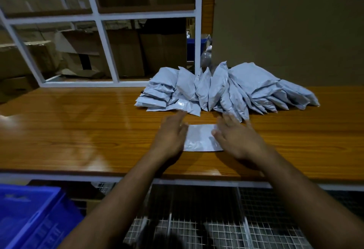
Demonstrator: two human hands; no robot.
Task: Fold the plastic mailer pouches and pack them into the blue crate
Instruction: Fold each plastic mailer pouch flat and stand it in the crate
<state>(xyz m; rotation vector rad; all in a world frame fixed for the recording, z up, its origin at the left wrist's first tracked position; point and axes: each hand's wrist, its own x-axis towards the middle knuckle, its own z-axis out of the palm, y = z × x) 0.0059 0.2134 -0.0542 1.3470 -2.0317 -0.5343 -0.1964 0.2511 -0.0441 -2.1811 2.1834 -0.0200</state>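
Blue crate (29, 215) sits low at the left, below the worktop (78, 130) edge. On the worktop, the left hand (170, 137) lies flat with straight fingers on the left edge of a grey mailer pouch (201, 138); the right hand (238, 140), fingers spread, presses its right edge. Behind them a heap of filled pouches (226, 89) leans together.
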